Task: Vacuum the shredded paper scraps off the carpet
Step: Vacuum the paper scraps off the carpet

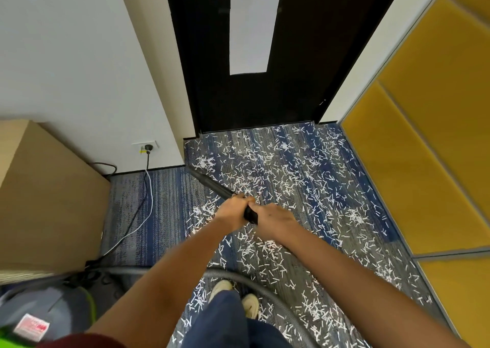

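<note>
- Far left: tan cabinet against the white wall. Below it, in the bottom corner, sits the grey vacuum body with green trim and a red-and-white label.
- Wall outlet with a black plug in it. Black and white cords trail down over the carpet towards the vacuum body.
- The blue-grey striped carpet beside the cords carries few scraps.
- Black wand slants up and left, its tip low near the wall corner, at the edge of the litter.
- Left hand is wrapped round the wand, forward position.
- Right hand is just behind and touching the left, fingers curled round the wand's black grip end.
- Grey hose curves across the floor just beyond two pale shoes.
- White paper scraps lie thick on the carpet from the wand rightward, up to the door threshold.
- Black door carries a white sheet.
- Far right: yellow panels, with scraps reaching their base.
</note>
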`<action>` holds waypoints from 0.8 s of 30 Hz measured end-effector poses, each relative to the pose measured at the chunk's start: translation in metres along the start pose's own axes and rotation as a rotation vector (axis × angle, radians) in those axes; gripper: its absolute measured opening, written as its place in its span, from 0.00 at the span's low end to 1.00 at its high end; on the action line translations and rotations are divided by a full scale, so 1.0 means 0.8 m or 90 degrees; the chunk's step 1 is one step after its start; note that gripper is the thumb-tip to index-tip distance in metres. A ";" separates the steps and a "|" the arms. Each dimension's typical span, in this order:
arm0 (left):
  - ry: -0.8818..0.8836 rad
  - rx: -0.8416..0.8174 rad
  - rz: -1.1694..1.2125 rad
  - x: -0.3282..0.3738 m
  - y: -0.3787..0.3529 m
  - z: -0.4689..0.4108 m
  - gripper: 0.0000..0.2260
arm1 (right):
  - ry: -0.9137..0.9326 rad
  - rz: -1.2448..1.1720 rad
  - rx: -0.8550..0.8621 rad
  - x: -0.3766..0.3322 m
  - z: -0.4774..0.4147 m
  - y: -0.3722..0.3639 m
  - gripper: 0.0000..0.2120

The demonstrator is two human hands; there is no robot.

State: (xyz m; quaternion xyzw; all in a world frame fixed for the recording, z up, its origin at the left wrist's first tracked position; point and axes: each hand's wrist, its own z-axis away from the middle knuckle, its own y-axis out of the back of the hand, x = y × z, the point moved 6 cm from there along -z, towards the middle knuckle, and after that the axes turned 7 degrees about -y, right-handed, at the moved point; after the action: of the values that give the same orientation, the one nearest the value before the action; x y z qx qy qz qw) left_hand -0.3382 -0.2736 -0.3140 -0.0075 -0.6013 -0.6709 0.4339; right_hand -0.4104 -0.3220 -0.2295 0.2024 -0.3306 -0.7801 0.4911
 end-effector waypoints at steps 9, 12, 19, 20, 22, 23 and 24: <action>0.016 -0.009 -0.020 0.007 -0.022 0.028 0.16 | 0.032 0.061 -0.017 0.001 0.026 -0.014 0.33; 0.009 -0.005 -0.016 0.015 -0.025 0.025 0.15 | 0.015 0.054 -0.019 0.011 0.029 -0.018 0.34; -0.033 -0.015 -0.024 0.034 -0.015 0.008 0.13 | -0.028 -0.016 0.006 0.022 0.031 -0.011 0.33; -0.037 -0.013 -0.029 0.033 -0.012 0.005 0.12 | -0.031 -0.024 0.011 0.022 0.029 -0.009 0.33; -0.037 -0.011 -0.035 0.030 -0.002 -0.001 0.13 | -0.036 -0.028 0.022 0.020 0.021 -0.004 0.33; -0.039 -0.009 -0.040 0.027 0.003 -0.005 0.13 | -0.037 -0.034 0.029 0.018 0.016 -0.001 0.33; -0.042 -0.006 -0.044 0.024 0.009 -0.009 0.13 | -0.038 -0.042 0.035 0.016 0.012 0.003 0.33</action>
State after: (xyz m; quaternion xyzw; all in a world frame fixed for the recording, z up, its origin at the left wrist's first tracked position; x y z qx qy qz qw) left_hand -0.3422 -0.2898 -0.3003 -0.0107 -0.6120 -0.6876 0.3905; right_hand -0.4206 -0.3310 -0.2214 0.2031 -0.3596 -0.7922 0.4493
